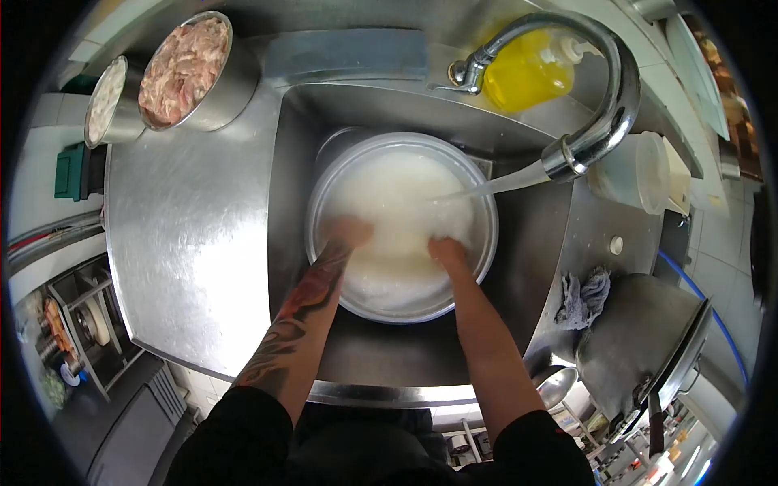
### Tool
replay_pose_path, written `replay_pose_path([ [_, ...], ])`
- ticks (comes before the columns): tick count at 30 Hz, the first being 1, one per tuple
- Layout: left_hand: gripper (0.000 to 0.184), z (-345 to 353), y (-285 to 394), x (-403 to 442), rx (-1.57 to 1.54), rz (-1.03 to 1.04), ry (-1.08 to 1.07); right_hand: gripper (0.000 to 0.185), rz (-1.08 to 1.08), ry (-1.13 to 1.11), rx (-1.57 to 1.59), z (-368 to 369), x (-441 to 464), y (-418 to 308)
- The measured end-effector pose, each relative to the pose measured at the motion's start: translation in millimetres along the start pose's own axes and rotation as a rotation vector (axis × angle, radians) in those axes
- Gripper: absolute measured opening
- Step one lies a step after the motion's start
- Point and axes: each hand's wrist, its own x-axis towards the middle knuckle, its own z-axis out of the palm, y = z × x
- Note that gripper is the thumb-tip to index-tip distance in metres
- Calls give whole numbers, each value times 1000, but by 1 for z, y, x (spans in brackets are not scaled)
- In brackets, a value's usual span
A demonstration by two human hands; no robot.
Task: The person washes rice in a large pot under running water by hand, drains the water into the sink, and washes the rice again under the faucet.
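Facing steel sink [381, 352]; round tub [491, 223] sits inside, holding cloudy whitish water [393, 182]. Curved tap [626, 97] runs into it. My left hand [350, 232] and right hand [447, 249] dip in, apart; I cannot tell whether either grasps anything.

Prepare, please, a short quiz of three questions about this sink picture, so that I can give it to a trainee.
1. True or false: the left hand and the right hand are both outside the bowl.
2. Multiple choice: where does the stream from the tap fall?
A) onto the counter
B) into the bowl
C) into the pot of meat
3. Fill the gap: the pump bottle near the tap looks ____ in colour.

Key:
1. False; both reach into the cloudy water in the bowl.
2. B
3. yellow
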Motion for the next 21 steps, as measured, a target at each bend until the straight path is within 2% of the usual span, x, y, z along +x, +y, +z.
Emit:
replay_pose_path([
  [4, 57, 6, -3, -10, -181, -82, -121, 69, 74, -156, 244, 33, 8, 19],
  [6, 59, -7, 13, -18, -343, -318, -402, 72, 57, -263, 824, 52, 2, 21],
  [7, 59, 4, 11, -13, -344, -318, -401, 72, 55, -263, 824, 49, -5, 13],
  [9, 57, 44, 4, 2, -563, -120, -362, 68, 157, -529, 1226, 44, -20, -2],
  [10, 56, 66, -2, 10, -669, -21, -341, 68, 155, -533, 1227, 49, -19, -5],
  [12, 55, 86, -2, 15, -824, 132, -303, 52, 62, -700, 1501, 59, -13, -8],
  [13, 55, 80, 6, 9, -875, 185, -290, 52, 58, -702, 1502, 62, -13, -15],
  [15, 48, 69, 50, -4, -1154, -34, -239, 34, -137, -686, 1811, 68, -12, -31],
  [16, 48, 61, 58, -9, -1155, -32, -240, 34, -138, -683, 1811, 59, -23, -43],
  [17, 47, 52, 65, -13, -1053, 26, -29, 28, -175, -469, 1801, 49, -34, -54],
  [18, 46, 38, 71, -19, -1004, 60, 77, 23, -212, -256, 1778, 39, -42, -60],
  [19, 46, 23, 77, -27, -948, 87, 184, 23, -218, -254, 1776, 35, -42, -62],
  [21, 42, -9, 84, -44, -904, 161, 242, 16, -412, -51, 1697, 28, -42, -66],
])
